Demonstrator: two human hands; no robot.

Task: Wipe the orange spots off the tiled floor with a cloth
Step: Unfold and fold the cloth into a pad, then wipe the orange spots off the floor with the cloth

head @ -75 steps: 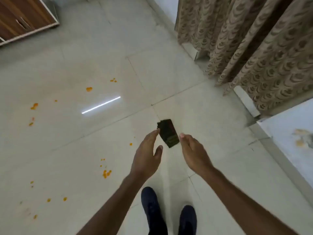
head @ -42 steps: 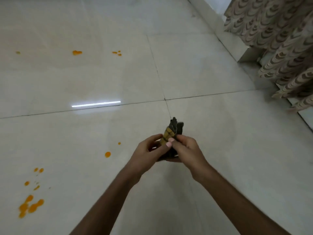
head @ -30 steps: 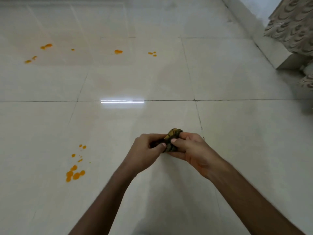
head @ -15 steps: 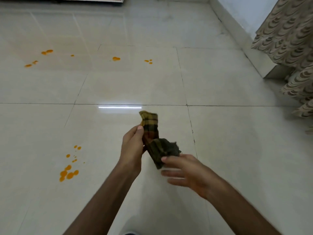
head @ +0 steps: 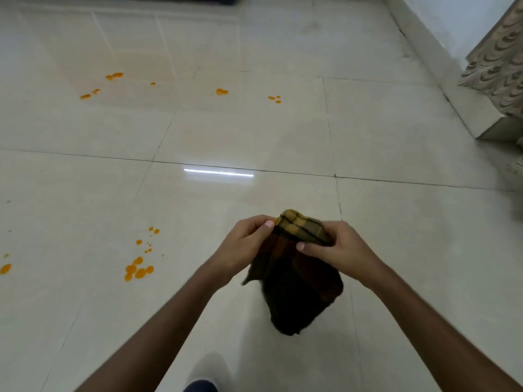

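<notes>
1. Ok, nearest first: toe of a dark shoe [head: 201,387] at the bottom edge, cut off by the frame; no more of the body shows.
2. Both forearms reach fwd. Left hand [head: 243,244] & right hand [head: 336,247] hold the cloth [head: 300,278] in the air betw. them, above the tiled floor [head: 85,321], not touching it. Left thumb + fingers pinch the top-left edge. Right fingers curl round the top-right edge, thumb on the front.
3. Cloth is checked yellow/dark. Top edge is stretched side to side betw. the hands; the rest hangs bunched toward the camera. Lower part is dark & blurred, so can't tell its folds or if it's damp.
4. Key relation: the nearest orange spots [head: 138,270] lie on the floor to the left of the hands and lower down, so the left hand is the nearer one. Cluster's long axis runs roughly away from the viewer, big blobs near, small dots farther. Judgement: next move prob. needs the cloth brought down & left onto them.
5. One more blob [head: 5,268] at the far-left edge, partly cut off.
6. Farther out: a bright light streak [head: 218,173], then a row of far spots [head: 222,91] spread across the tiles, well apart from both hands.
7. Farthest right: wall plinth [head: 481,123] & patterned curtain [head: 498,72], both cut off by the frame.
</notes>
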